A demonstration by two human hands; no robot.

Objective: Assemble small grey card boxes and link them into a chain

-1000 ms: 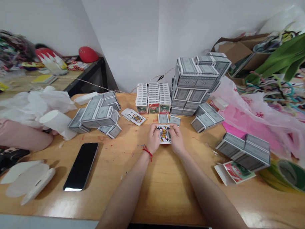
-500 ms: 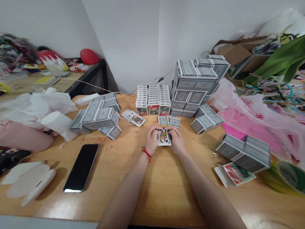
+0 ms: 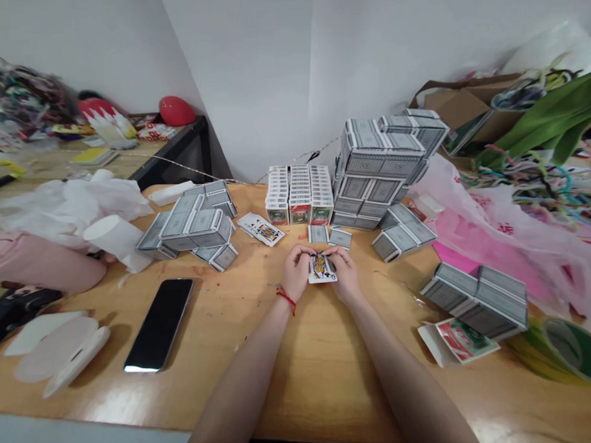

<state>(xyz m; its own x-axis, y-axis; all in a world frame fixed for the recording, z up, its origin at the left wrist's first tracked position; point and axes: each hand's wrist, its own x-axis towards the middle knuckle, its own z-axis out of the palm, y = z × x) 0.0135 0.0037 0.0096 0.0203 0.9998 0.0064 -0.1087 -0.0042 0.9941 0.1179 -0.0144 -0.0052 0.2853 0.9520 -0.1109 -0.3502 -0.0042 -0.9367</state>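
Between my two hands is a face-up playing card (image 3: 322,268), a queen of clubs; whether more cards lie under it I cannot tell. My left hand (image 3: 296,271) is closed on its left side, and a red string bracelet circles that wrist. My right hand (image 3: 344,271) grips the right side, fingertips meeting the left ones at the far edge. Just beyond the fingers, two small face-down stacks of cards (image 3: 318,233) rest on the table. Farther left, several face-up cards (image 3: 267,231) are loosely fanned out.
Card boxes (image 3: 299,192) stand in three columns at the back, beside a tall pile of grey card bricks (image 3: 371,167). More grey bricks (image 3: 196,225) sit left. A phone (image 3: 159,324) lies front left, an opened card box (image 3: 462,340) and tape roll (image 3: 566,348) at right.
The whole view has shifted slightly, everything appearing a little farther right and lower. Both hands keep hold of the card with almost the same grip.
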